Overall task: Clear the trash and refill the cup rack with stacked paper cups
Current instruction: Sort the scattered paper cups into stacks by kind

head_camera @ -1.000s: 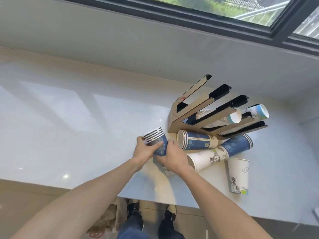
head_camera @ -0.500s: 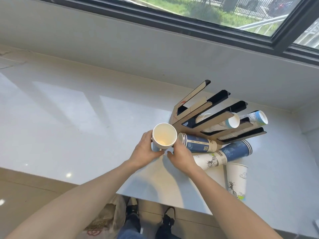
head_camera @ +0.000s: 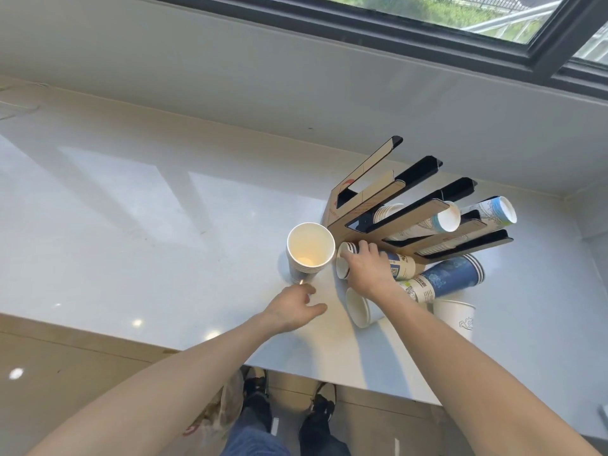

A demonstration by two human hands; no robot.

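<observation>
The right hand point(head_camera: 365, 271) is stretched forward over the white counter point(head_camera: 138, 245), palm down, and its fingers are wrapped over a stack of blue-banded cups point(head_camera: 375, 265) that lies on its side with the open rims to the left. The stack is grasped near those rims, just in front of the foot of the cup rack point(head_camera: 404, 212).

The left hand point(head_camera: 294, 307) is held low over the counter, nearer than the right, with the fingers loosely spread and nothing held in them. Its fingertips are seen just below the base of an upright stack of cups point(head_camera: 309, 251); whether they touch it cannot be told. That upright stack stands on the counter with its mouth open upward, just left of the lying stack.

The cup rack, of brown board with black edges, is leaned to the right, and its slots fan out toward the far right. Two stacks are lodged in its slots, a pale-rimmed stack point(head_camera: 441, 222) and a printed stack point(head_camera: 493, 210).

Near the right forearm, a white cup on its side point(head_camera: 362, 307) is partly hidden by the wrist. A long blue stack point(head_camera: 447, 278) lies under the rack, and a white printed cup point(head_camera: 455, 315) stands at the near right. A dark-framed window point(head_camera: 427, 14) runs along the far wall.
</observation>
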